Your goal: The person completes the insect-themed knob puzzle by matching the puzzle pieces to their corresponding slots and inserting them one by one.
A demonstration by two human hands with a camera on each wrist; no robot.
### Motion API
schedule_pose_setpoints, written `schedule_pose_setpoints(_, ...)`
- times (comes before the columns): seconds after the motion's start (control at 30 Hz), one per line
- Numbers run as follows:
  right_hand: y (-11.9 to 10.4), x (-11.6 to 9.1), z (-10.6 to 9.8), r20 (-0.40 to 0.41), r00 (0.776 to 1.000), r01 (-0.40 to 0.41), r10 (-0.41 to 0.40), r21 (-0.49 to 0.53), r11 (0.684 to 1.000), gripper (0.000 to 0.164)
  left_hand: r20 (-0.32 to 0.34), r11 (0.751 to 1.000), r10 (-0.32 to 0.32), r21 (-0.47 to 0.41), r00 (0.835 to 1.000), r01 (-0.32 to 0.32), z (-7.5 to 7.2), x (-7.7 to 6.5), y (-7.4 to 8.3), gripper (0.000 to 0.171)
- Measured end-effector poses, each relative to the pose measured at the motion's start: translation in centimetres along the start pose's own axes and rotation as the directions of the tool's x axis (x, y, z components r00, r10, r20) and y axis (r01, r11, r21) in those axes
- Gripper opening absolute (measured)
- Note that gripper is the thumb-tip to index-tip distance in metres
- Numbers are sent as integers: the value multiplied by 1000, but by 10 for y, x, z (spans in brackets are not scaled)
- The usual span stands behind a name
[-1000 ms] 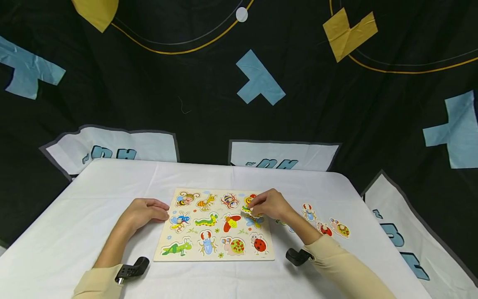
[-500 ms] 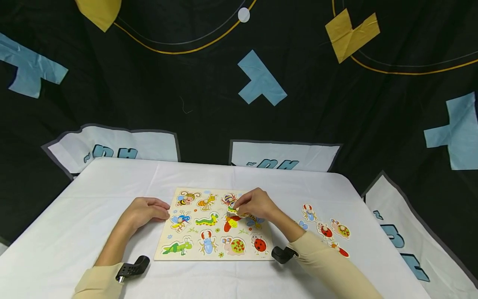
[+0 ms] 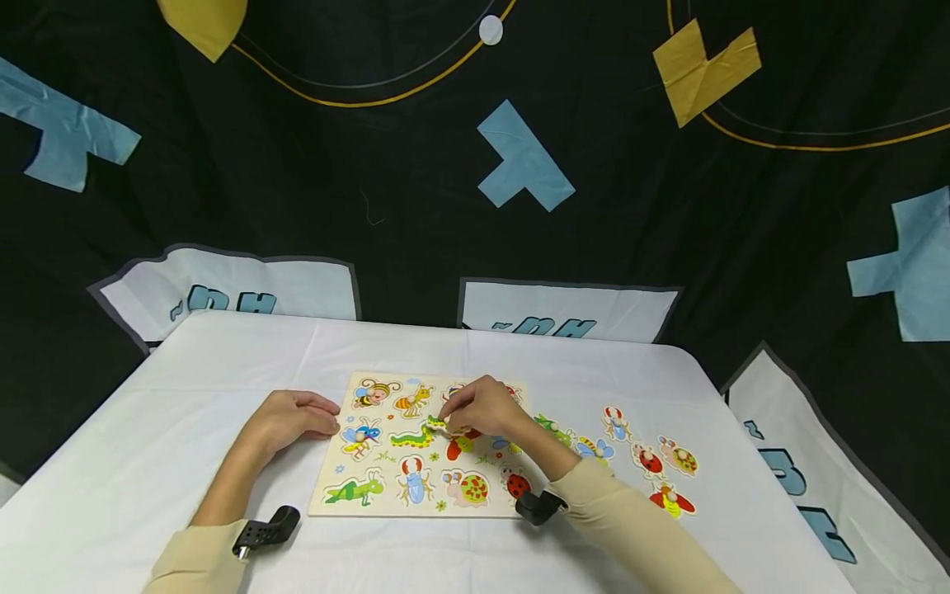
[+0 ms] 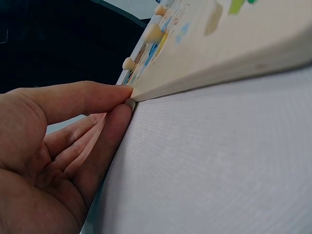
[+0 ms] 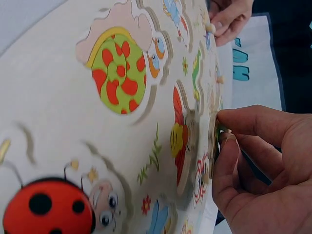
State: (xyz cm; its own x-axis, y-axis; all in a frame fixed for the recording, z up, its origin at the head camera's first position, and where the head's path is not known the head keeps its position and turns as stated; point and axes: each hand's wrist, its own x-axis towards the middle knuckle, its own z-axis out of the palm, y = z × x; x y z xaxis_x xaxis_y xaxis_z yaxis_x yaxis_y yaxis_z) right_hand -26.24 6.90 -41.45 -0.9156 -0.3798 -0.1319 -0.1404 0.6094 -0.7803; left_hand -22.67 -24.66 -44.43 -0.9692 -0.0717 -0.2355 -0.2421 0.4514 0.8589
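A wooden peg puzzle board [image 3: 389, 500] with insect pictures lies on the white table. My left hand [image 3: 291, 422] is at its left side; in the left wrist view, thumb and index fingertip [image 4: 122, 92] pinch the board's edge. My right hand [image 3: 486, 410] is over the upper middle of the board and pinches a green caterpillar puzzle piece [image 3: 436, 424] by its knob. That piece overlaps the printed caterpillar [image 3: 411, 439] in the head view. In the right wrist view the piece shows edge-on, close over the board, partly hidden by the fingers.
Loose knobbed pieces lie right of the board: a beetle [image 3: 615, 424], ladybug [image 3: 647, 459], snail [image 3: 679, 456], red-winged bug [image 3: 672, 500], blue-winged insect [image 3: 594, 449] and green one [image 3: 552, 429], the last beside the right forearm. Knobs stand up from pieces at the board's left.
My right hand has moved left across the board with the caterpillar piece, from the right column to beside the printed caterpillar. My left hand keeps its place at the board's edge.
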Motion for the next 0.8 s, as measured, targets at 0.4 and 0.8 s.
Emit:
schedule_pose_setpoints(0.4,-8,5,20,31,999,42,-42,6,999,10,-2,1000,4,0,1000,-4,1,2,-1,38)
schedule_pose_setpoints(0.8,-15,6,34,41,997,68,-69,31,997,12,1,1000,22,-16,1000,-22,2,1,-2,39)
